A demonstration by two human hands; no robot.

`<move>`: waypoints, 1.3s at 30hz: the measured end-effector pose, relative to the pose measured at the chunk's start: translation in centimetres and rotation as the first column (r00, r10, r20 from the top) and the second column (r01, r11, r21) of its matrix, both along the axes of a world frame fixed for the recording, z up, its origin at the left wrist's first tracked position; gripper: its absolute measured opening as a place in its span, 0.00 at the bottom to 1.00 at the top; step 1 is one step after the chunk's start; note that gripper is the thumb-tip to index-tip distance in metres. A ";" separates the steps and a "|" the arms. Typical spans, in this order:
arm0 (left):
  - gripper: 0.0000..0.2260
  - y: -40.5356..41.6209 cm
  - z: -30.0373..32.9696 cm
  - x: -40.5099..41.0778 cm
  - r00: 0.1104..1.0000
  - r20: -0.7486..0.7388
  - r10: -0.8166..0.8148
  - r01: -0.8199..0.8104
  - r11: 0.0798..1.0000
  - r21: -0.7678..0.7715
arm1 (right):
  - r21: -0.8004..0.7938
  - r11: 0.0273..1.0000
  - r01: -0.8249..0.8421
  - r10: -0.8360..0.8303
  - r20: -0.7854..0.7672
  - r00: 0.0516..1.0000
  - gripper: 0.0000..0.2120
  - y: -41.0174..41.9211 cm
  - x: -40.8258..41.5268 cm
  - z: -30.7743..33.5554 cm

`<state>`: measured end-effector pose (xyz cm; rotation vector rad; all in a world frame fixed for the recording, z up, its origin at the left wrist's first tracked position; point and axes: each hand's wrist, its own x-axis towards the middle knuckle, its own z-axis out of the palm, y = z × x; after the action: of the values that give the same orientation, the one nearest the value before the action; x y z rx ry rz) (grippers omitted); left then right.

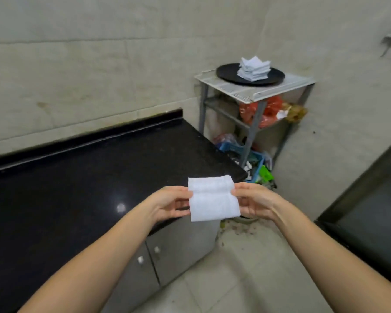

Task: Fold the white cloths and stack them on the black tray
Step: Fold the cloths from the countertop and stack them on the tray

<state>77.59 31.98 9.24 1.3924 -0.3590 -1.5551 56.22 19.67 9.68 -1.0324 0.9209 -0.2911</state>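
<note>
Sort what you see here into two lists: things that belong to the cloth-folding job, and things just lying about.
Part of the job:
white cloth, pinched between left hand and right hand
stack of folded cloths
black tray
white rack bearing the tray

Just lying about:
red bags on the rack's lower shelf
blue basket on the floor
black countertop
cabinet doors

Beige tiled walls (99, 75), pale floor tiles (246, 267), a black countertop (66, 188) over grey cabinet doors (178, 251), perhaps metal, beside a metal rack (253, 91)
</note>
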 end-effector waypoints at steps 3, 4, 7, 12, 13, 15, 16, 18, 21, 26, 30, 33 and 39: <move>0.07 -7.6 1.0 -4.9 0.999 0.024 -0.029 0.029 0.999 -0.030 | -0.027 0.998 0.054 -0.055 -0.022 0.998 0.06 -6.4 -5.2 1.4; 0.07 -9.9 1.5 -6.0 0.999 0.023 -0.041 0.042 0.998 -0.043 | -0.032 0.997 0.067 -0.068 -0.020 0.997 0.07 -8.4 -6.4 1.8; 0.07 -16.1 2.8 -7.7 0.996 0.042 -0.074 0.077 0.993 -0.087 | -0.049 0.995 0.087 -0.087 0.004 0.996 0.06 -14.4 -8.4 2.8; 0.07 -26.0 5.0 -6.7 0.992 0.108 -0.067 0.084 0.982 -0.168 | -0.139 0.988 0.073 -0.067 0.047 0.997 0.06 -24.6 -7.1 4.6; 0.07 -28.1 5.4 -6.1 0.991 0.117 -0.071 0.092 0.979 -0.182 | -0.160 0.985 0.067 -0.058 0.059 0.997 0.05 -26.9 -6.5 5.1; 0.07 -32.6 6.6 -4.8 0.989 0.128 -0.069 0.096 0.970 -0.223 | -0.206 0.976 0.065 -0.049 0.083 0.995 0.06 -31.5 -5.2 6.7; 0.08 -35.1 7.4 -4.1 0.989 0.134 -0.061 0.092 0.967 -0.239 | -0.226 0.971 0.073 -0.053 0.093 0.994 0.06 -34.0 -4.5 7.6; 0.09 -39.8 9.3 -3.1 0.986 0.161 -0.045 0.087 0.962 -0.260 | -0.261 0.962 0.081 -0.055 0.107 0.993 0.06 -38.6 -3.4 9.7; 0.09 -46.6 12.5 -2.2 0.976 0.216 0.015 0.056 0.947 -0.316 | -0.327 0.942 0.078 -0.039 0.123 0.992 0.05 -45.7 -1.7 12.7; 0.06 -55.9 15.5 -0.9 0.966 0.235 0.113 -0.024 0.936 -0.352 | -0.408 0.912 0.045 0.001 0.112 0.994 0.05 -55.8 1.4 15.6; 0.09 -63.0 17.6 1.0 0.939 0.217 0.267 -0.170 0.908 -0.382 | -0.450 0.893 -0.006 0.054 0.094 0.994 0.06 -63.8 5.1 17.9; 0.11 -67.6 18.7 2.9 0.906 0.187 0.381 -0.288 0.876 -0.388 | -0.446 0.892 -0.065 0.123 0.102 0.987 0.06 -69.4 8.3 19.2; 0.11 -72.2 16.8 4.7 0.857 0.194 0.476 -0.416 0.864 -0.284 | -0.412 0.876 -0.251 0.266 -0.022 0.964 0.08 -76.1 12.3 17.4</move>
<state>82.30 -40.27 26.04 1.3748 -0.3301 -0.9175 68.51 -56.47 27.04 -1.5225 0.6895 -0.2837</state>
